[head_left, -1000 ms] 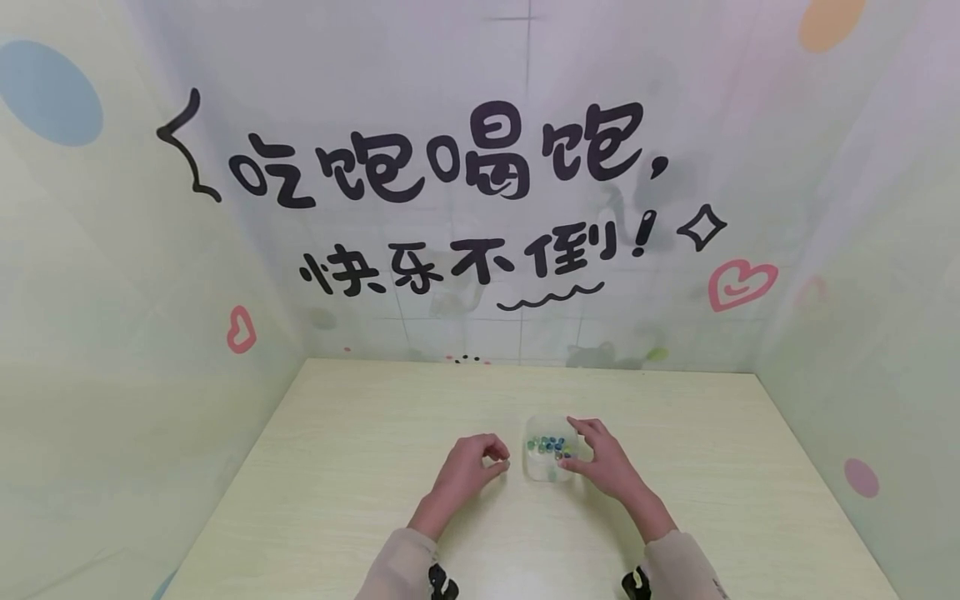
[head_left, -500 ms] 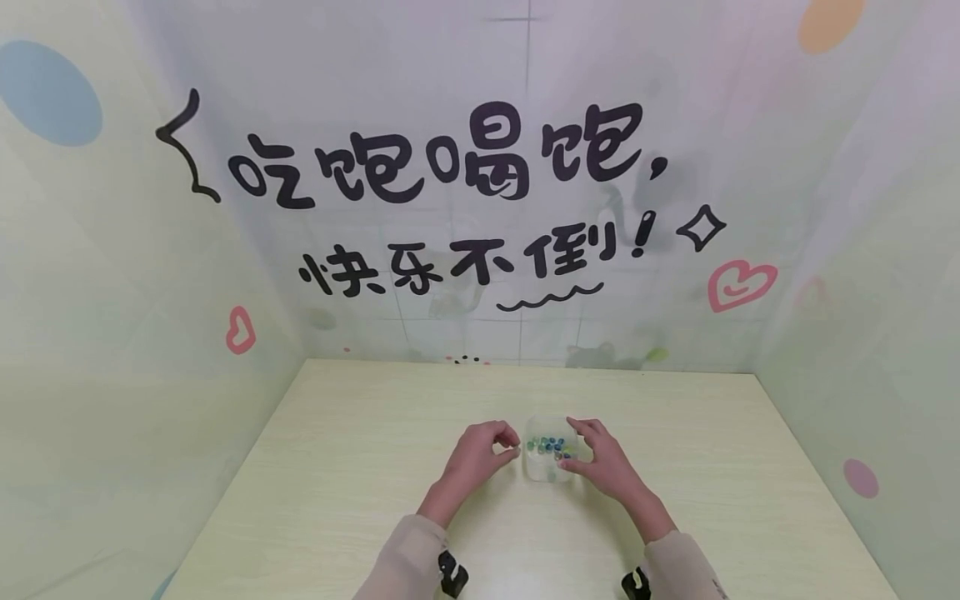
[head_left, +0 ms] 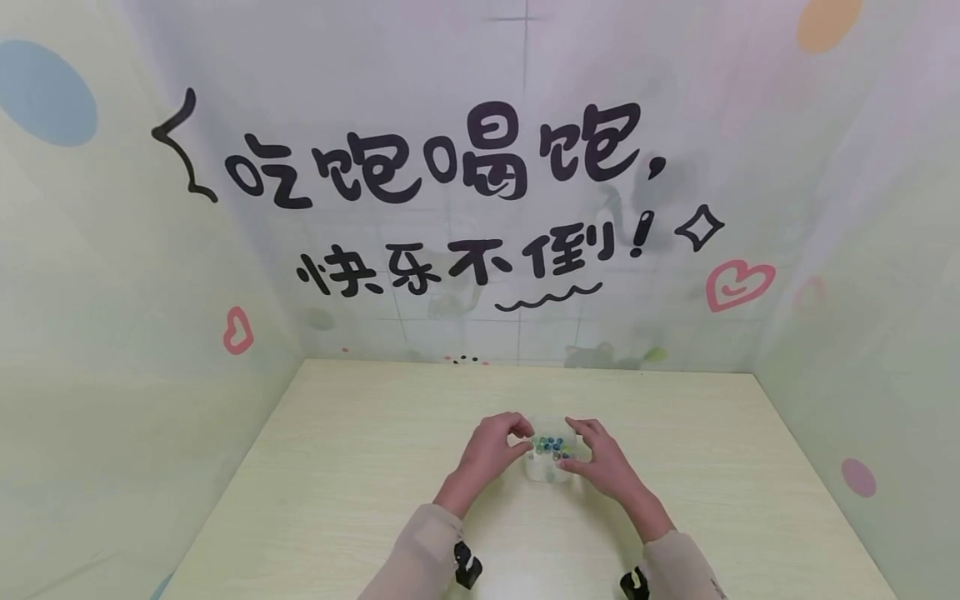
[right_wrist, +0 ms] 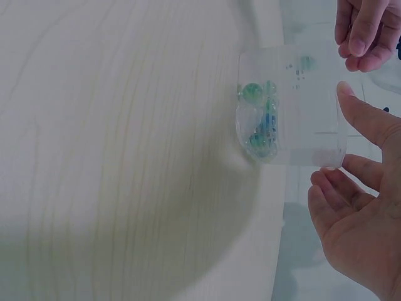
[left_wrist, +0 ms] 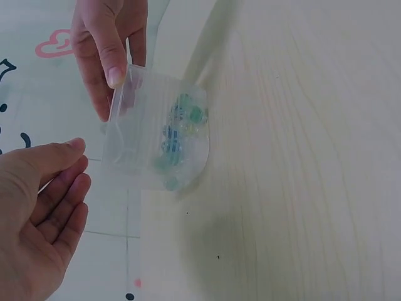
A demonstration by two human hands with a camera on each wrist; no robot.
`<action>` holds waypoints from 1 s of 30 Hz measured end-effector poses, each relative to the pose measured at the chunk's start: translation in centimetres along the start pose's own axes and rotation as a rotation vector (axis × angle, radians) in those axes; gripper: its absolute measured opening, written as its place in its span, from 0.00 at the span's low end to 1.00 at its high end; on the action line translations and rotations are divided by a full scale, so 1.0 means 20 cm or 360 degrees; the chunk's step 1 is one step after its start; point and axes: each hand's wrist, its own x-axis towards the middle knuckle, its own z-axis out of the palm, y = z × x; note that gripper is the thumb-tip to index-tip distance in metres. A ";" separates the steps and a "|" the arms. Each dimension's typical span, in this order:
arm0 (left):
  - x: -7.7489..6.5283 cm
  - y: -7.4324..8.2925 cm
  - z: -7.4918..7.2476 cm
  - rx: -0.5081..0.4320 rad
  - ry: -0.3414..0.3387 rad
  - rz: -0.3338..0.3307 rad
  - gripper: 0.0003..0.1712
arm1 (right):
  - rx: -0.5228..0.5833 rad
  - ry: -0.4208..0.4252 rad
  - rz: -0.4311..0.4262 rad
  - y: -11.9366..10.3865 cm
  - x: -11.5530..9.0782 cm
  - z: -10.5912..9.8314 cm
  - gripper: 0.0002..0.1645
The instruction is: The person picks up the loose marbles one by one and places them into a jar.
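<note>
A clear plastic box (head_left: 550, 472) stands on the table with several blue and green glass marbles (head_left: 551, 445) in its bottom. My right hand (head_left: 602, 461) grips its right side, thumb at the near rim and fingers on the far side. At the left rim is my left hand (head_left: 495, 446), thumb and index fingertips close together over the opening. I see nothing between those fingertips in the left wrist view, where the other fingers curl loosely. The right wrist view shows one blurred greenish marble (right_wrist: 307, 63) higher than the rest, below the left fingertips.
The pale wood-grain table (head_left: 360, 442) reaches back to a printed wall cloth (head_left: 420, 333) with black lettering. Cloth walls also close in the left and right sides. Black wrist mounts (head_left: 467, 567) sit under both sleeves.
My left hand has moved right and away from me, from beside the box to its left rim. A small thing earlier at its fingertips no longer shows there. The right hand and box stay put.
</note>
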 end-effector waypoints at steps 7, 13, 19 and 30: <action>0.00 -0.02 -0.01 0.0005 0.0028 -0.0037 0.06 | -0.0020 -0.0010 0.0002 -0.01 0.00 -0.01 0.42; -0.01 -0.06 -0.05 0.0001 0.0056 -0.0051 0.06 | -0.0023 -0.0003 0.0016 -0.01 0.00 -0.01 0.42; -0.02 -0.09 -0.06 0.0010 0.0055 -0.0101 0.06 | -0.0036 -0.0021 0.0009 -0.01 0.00 -0.02 0.43; -0.04 -0.13 -0.09 -0.0003 0.0084 -0.0123 0.06 | -0.0040 -0.0040 -0.0001 -0.01 0.00 -0.03 0.44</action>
